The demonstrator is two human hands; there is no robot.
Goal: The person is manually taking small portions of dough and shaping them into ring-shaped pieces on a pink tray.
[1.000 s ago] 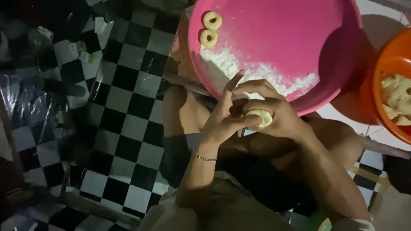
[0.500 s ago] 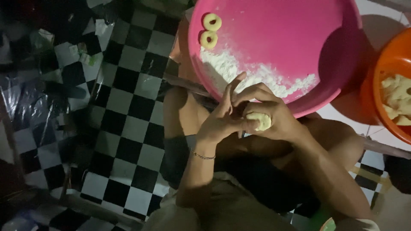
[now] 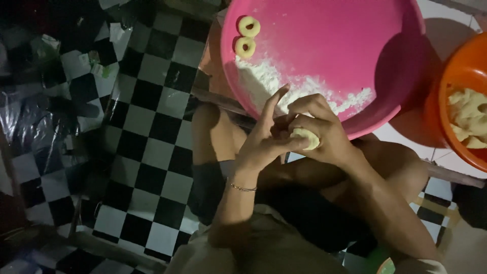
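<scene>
Both my hands meet just below the rim of a large pink basin (image 3: 385,61). My right hand (image 3: 324,127) cups a small pale lump of dough (image 3: 306,138). My left hand (image 3: 264,137) presses against that lump with its thumb and fingertips, the index finger pointing up. A thin bracelet circles my left wrist. Inside the basin lie two ring-shaped dough pieces (image 3: 247,35) at the far left and a streak of white flour (image 3: 284,86) near the front wall.
An orange bowl (image 3: 446,96) holding pale dough (image 3: 469,119) stands at the right edge. My crossed bare legs are under the hands. A black-and-white chequered floor (image 3: 147,127) spreads to the left, with dark plastic bags at the far left.
The hands stay together on the dough lump; my left fingers have shifted slightly around it. The view has barely moved.
</scene>
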